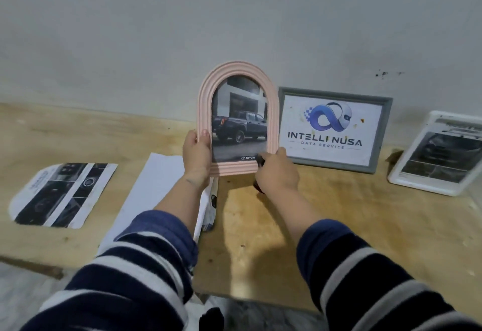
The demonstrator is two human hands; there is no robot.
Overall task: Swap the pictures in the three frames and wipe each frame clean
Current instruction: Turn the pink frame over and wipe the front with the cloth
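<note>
At picture centre, the left hand (pixel 196 153) grips the arched pink ribbed frame (pixel 236 119) upright above the wooden table (pixel 326 213); it holds a dark pickup-truck photo (pixel 238 124). The right hand (pixel 277 172) curls around a small dark object at its lower right corner.

Right of centre, the grey rectangular frame (pixel 336 129) contains a logo print.

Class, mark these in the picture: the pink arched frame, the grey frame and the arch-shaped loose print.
pink arched frame (pixel 238 69): head view, top of arch.
grey frame (pixel 335 92): head view, top edge.
arch-shaped loose print (pixel 61 195): head view, middle of sheet.
</note>
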